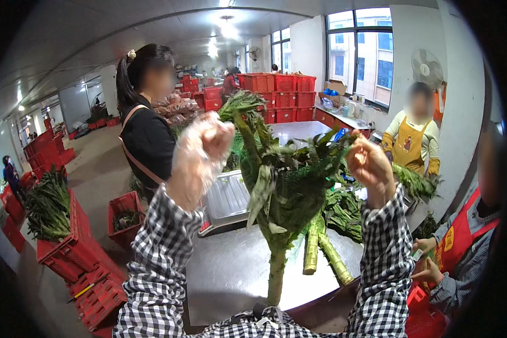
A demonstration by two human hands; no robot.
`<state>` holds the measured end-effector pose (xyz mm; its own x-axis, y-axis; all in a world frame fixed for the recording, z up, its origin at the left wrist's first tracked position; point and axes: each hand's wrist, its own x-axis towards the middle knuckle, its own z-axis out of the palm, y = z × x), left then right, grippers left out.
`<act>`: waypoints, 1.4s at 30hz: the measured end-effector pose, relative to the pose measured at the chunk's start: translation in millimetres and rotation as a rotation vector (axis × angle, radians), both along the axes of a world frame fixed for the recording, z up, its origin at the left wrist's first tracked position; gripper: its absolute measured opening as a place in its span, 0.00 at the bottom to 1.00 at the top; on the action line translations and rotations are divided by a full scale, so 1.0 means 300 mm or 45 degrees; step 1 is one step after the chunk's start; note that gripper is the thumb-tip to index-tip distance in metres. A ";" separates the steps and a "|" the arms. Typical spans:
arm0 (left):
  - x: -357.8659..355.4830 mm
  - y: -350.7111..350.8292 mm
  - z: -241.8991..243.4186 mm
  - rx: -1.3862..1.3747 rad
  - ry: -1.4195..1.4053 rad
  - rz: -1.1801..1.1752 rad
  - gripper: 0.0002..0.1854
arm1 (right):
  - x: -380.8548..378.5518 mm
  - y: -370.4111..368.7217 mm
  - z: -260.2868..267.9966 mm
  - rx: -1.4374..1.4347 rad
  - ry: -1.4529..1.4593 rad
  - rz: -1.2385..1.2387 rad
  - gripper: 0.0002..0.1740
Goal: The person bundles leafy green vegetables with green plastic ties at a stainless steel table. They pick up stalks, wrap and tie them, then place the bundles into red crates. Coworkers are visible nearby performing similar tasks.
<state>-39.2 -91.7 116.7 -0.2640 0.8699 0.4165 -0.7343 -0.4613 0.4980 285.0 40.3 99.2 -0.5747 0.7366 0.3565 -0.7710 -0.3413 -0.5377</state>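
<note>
Raised before me, a leafy celtuce stalk [277, 270] hangs upright, its leaves wrapped in a green mesh net [295, 203]. At the upper left of the bundle is my left hand [205, 152], blurred and in what looks like a clear plastic glove; its fingers are curled near the leaves. My right hand [369, 160] pinches the net and leaf tips at the upper right. Behind the bundle, more celtuce stalks [312, 249] with dark leaves [344, 211] lie on the metal table [228, 270]. A weighing scale with a metal tray [226, 196] stands behind my left forearm.
Red plastic crates [74, 249] stand at the left, one filled with leafy celtuce [50, 207]. A co-worker in black [145, 135] is at the left; another in a yellow apron [410, 139] stands beyond. A person in a red apron [460, 241] is close at the right. Red crates [279, 97] are stacked behind.
</note>
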 end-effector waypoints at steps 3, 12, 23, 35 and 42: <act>0.077 -0.039 -0.114 0.138 0.250 0.381 0.08 | -0.024 -0.125 -0.014 0.071 -0.082 -0.158 0.07; 0.194 -0.096 -0.562 0.578 1.739 0.899 0.12 | -0.103 -0.291 0.059 0.487 -0.162 0.044 0.04; 0.417 -0.072 -0.330 0.367 0.477 -0.125 0.35 | -0.203 -0.436 0.076 0.702 -0.016 0.365 0.05; 0.323 -0.180 -0.262 0.615 1.301 1.285 0.12 | -0.254 -0.491 0.133 0.685 -0.005 0.379 0.05; 0.224 -0.201 -0.155 0.456 1.567 1.242 0.07 | -0.154 -0.378 0.135 0.711 -0.110 0.053 0.05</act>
